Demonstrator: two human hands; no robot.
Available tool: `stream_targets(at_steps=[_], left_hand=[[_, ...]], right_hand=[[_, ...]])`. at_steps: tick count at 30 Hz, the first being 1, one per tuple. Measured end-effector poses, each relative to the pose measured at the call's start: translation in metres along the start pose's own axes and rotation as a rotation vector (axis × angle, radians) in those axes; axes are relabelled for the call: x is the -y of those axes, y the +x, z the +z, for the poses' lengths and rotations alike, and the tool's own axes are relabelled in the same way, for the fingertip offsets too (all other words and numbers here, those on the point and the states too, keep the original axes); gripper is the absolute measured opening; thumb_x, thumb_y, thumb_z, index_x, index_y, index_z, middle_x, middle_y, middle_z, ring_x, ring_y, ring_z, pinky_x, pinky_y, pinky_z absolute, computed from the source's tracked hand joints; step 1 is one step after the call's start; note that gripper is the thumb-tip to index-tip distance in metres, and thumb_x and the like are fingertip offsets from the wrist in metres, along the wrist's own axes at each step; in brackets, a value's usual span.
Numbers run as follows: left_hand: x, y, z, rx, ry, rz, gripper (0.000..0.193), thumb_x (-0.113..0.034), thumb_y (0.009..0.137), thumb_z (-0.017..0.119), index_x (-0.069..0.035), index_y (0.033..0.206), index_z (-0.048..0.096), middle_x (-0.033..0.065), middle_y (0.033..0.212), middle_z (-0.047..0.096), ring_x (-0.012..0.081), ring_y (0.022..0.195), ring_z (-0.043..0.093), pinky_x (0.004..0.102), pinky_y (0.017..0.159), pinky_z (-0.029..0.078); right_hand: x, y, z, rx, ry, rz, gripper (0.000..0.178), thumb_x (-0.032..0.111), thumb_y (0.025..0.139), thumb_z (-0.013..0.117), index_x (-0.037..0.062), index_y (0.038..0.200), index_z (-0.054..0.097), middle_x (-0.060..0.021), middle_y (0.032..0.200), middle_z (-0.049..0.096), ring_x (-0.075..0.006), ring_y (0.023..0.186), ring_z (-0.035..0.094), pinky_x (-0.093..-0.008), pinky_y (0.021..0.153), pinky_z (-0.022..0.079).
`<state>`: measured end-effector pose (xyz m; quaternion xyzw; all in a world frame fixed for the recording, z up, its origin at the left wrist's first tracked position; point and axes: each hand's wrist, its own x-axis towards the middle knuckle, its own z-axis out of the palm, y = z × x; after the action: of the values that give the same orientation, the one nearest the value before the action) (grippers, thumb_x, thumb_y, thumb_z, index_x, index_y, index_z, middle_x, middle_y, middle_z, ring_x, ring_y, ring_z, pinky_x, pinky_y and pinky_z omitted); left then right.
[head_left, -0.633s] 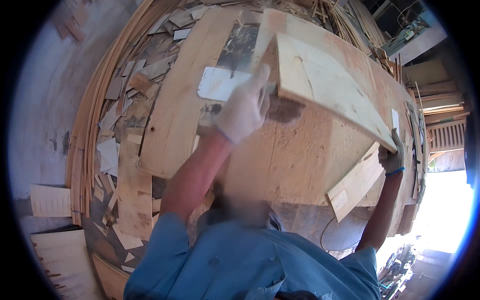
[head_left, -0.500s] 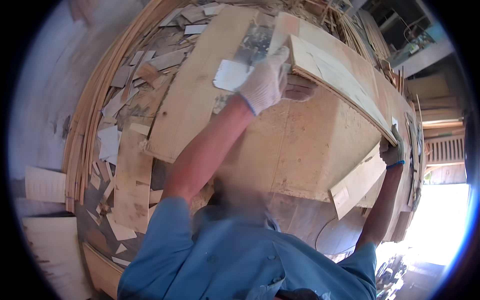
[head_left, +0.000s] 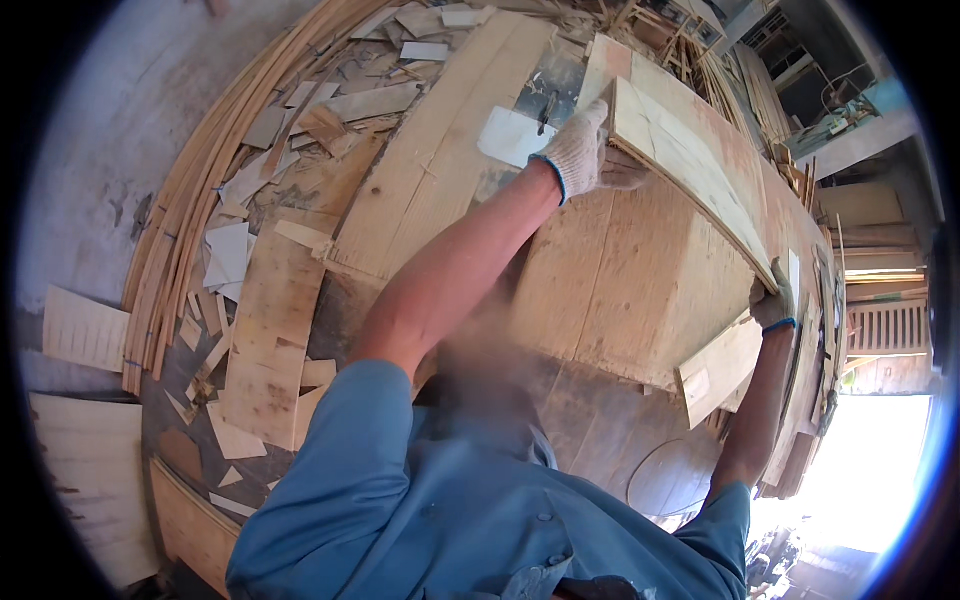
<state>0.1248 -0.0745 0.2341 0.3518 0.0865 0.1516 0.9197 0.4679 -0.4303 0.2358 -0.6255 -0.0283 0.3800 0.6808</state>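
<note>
Knit-gloved left hand (head_left: 578, 152), right hand (head_left: 773, 306) grip ends of thin plywood panel (head_left: 685, 165); long edge facing bare, grainy board (head_left: 640, 265).

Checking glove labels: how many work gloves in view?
2: one on the left hand, at the left end of the pale board; one on the right hand, at its right end. Neither is fully hidden.

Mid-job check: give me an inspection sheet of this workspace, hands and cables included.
Surface: marked wooden boards.
Job's things: wooden panel, tilted, one hand at each end.
Clutter: offcuts strewn at left; narrow board jutting past the near edge.
Grippers: gloved left hand at the panel's left end, grip unclear; gloved right hand holding its right end.
Cables: thin loop below, possibly cable.
Surroundings: wall left, bright opening right.
</note>
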Motion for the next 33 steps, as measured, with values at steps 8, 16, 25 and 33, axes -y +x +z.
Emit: stream_targets(at_steps=[8,16,25,33], left_hand=[[0.034,-0.026,-0.011,-0.067,-0.036,0.094,0.064,-0.054,0.104,0.023,-0.007,0.143,0.04,0.0201,0.131,0.059,0.0387,0.11,0.064,0.0529,0.088,0.057],[0.101,-0.044,-0.021,-0.161,-0.164,0.142,0.043,-0.033,0.103,0.051,-0.002,0.132,0.045,0.0192,0.117,0.059,0.0336,0.103,0.063,0.0477,0.089,0.056],[0.194,-0.038,-0.074,-0.403,-0.18,-0.058,0.032,-0.026,0.097,0.062,-0.005,0.12,0.054,0.0129,0.114,0.056,0.0255,0.101,0.06,0.0428,0.084,0.058],[0.255,-0.064,-0.128,-0.7,0.07,-0.124,0.026,-0.021,0.093,0.067,-0.004,0.111,0.061,0.0073,0.093,0.063,0.0194,0.085,0.063,0.0344,0.073,0.057]], right_hand=[[-0.051,-0.009,-0.017,-0.003,0.016,-0.032,0.029,0.04,0.097,0.063,0.0129,0.088,0.061,0.0003,0.064,0.062,-0.0096,0.046,0.058,-0.0207,0.038,0.047],[-0.09,-0.015,-0.021,-0.149,0.007,-0.003,0.028,0.04,0.096,0.066,0.0132,0.09,0.061,0.0015,0.064,0.059,-0.0099,0.047,0.057,-0.0208,0.039,0.047],[-0.163,0.024,-0.076,-0.078,-0.446,0.064,0.053,0.064,0.095,0.047,0.0178,0.112,0.067,0.0006,0.1,0.067,-0.0182,0.085,0.061,-0.0403,0.069,0.049],[-0.232,0.022,0.018,-0.562,-0.422,0.121,0.06,0.049,0.096,0.053,-0.0081,0.103,0.07,-0.0104,0.081,0.068,-0.0208,0.069,0.066,-0.0351,0.061,0.051]])
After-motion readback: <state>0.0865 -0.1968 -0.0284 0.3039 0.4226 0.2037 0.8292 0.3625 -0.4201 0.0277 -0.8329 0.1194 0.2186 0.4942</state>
